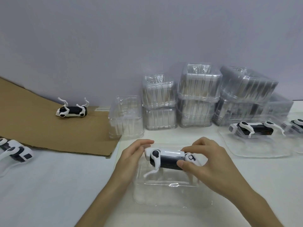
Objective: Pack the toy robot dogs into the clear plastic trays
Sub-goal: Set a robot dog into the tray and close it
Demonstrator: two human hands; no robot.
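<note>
A white and black toy robot dog lies on its side over a clear plastic tray near the table's front. My left hand holds its left end with curled fingers. My right hand pinches its right end between thumb and fingers. Another dog lies in a clear tray at the right. One more packed dog shows at the right edge. A dog lies upside down on the cardboard, legs up. A further dog lies at the left edge.
Stacks of clear plastic trays stand along the wall behind my hands, with a lower stack to their left. A brown cardboard sheet covers the left of the white table.
</note>
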